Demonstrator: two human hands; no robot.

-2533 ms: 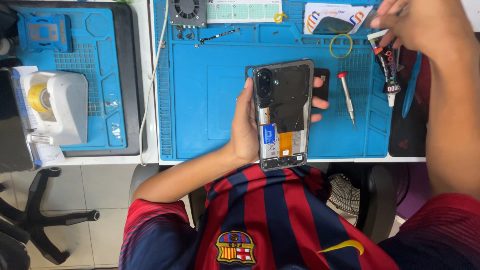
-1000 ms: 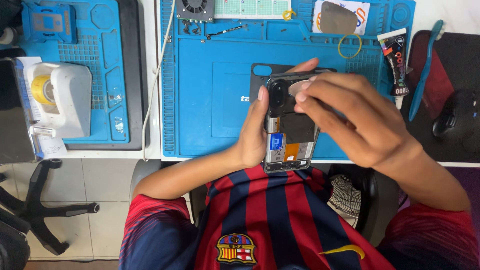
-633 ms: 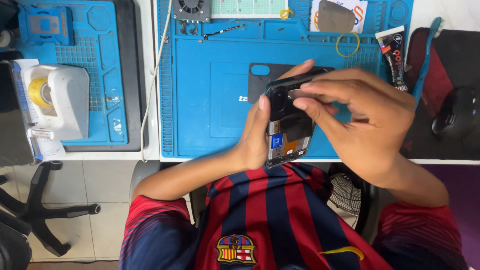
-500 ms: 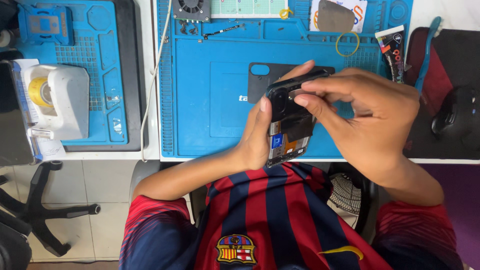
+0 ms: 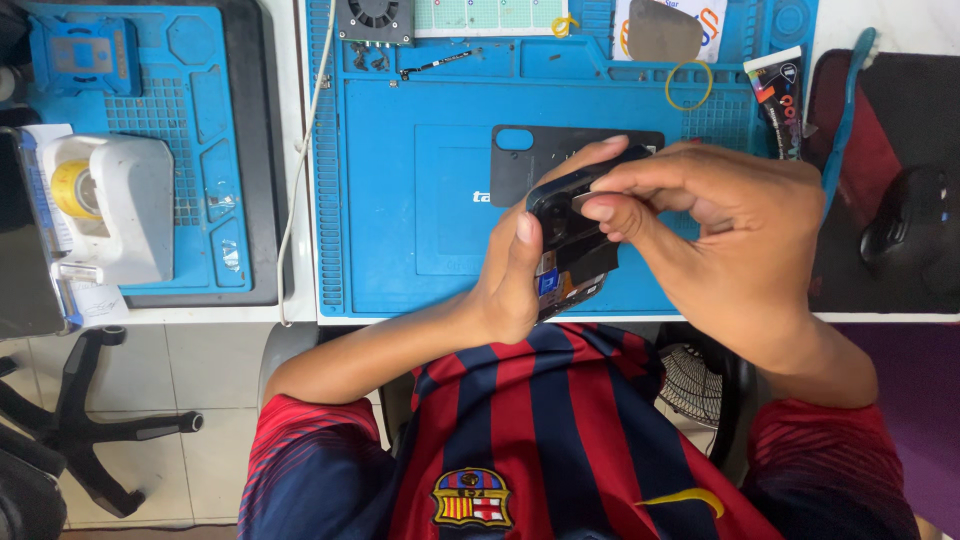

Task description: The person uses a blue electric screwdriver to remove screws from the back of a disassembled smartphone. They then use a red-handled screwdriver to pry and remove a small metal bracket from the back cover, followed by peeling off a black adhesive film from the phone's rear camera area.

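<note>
Overhead, both hands closed on an opened phone [image 5: 568,240]: left hand [image 5: 512,285] gripping its side, right hand [image 5: 720,235] pinching its top.

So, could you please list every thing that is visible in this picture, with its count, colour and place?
opened phone: 1, black with its insides showing, held above the mat's front edge
back cover: 1, dark grey, flat on the big mat behind the phone
big work mat: 1, blue, middle of the desk
small work mat: 1, blue, left
tape dispenser: 1, white with a yellow roll, left
small fan: 1, black, top edge
rubber band: 1, yellow, top right of the big mat
computer mouse: 1, black, far right
glue tube: 1, black, right edge of the big mat
left hand: grips the phone's left side
right hand: fingertips pinch at the phone's top
</note>
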